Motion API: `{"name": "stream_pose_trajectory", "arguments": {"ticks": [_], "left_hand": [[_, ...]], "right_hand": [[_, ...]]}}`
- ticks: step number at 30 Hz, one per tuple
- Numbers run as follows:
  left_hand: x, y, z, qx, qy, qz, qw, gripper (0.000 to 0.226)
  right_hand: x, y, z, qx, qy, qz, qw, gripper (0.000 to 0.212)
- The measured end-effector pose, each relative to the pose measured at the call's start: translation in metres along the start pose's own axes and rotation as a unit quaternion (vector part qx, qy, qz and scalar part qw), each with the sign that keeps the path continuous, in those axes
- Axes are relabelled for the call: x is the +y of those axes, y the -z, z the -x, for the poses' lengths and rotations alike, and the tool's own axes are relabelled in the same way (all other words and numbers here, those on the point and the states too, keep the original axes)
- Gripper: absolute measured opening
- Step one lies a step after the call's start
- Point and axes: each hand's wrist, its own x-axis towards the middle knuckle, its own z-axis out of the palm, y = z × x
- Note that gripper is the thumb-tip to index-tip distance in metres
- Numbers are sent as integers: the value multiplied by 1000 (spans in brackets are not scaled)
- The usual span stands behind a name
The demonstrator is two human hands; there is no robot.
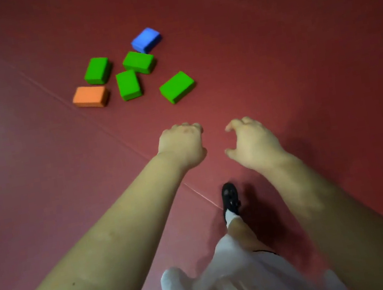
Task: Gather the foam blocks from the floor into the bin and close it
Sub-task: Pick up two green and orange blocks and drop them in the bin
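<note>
Six foam blocks clustered on red floor ahead, bin not in view, left hand loosely curled holding nothing, right hand fingers spread and bent, empty: approach step, next is reaching the nearest green block.

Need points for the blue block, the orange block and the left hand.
blue block (145, 40): head view, on its top face.
orange block (90, 95): head view, on its top face.
left hand (181, 144): head view, on the back of the hand.
</note>
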Motion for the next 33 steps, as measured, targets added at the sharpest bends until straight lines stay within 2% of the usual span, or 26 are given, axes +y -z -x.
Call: {"name": "stream_pose_trajectory", "arguments": {"ticks": [5,10,21,27,33], "left_hand": [[-66,50,-126,-12,86,17,996,57],[-128,87,-240,-20,127,44,991,62],[-282,88,-529,-68,107,58,990,73],[-331,20,-680,-87,104,42,990,72],[-355,-137,-821,-104,116,56,986,74]], "right_hand": [[-26,33,-173,-36,55,38,997,59],[-48,57,-318,-75,80,97,989,61],[-81,7,-642,-91,85,110,986,63],[-54,-72,-792,-128,87,129,980,60],[8,-219,-920,-162,130,175,963,60]]}}
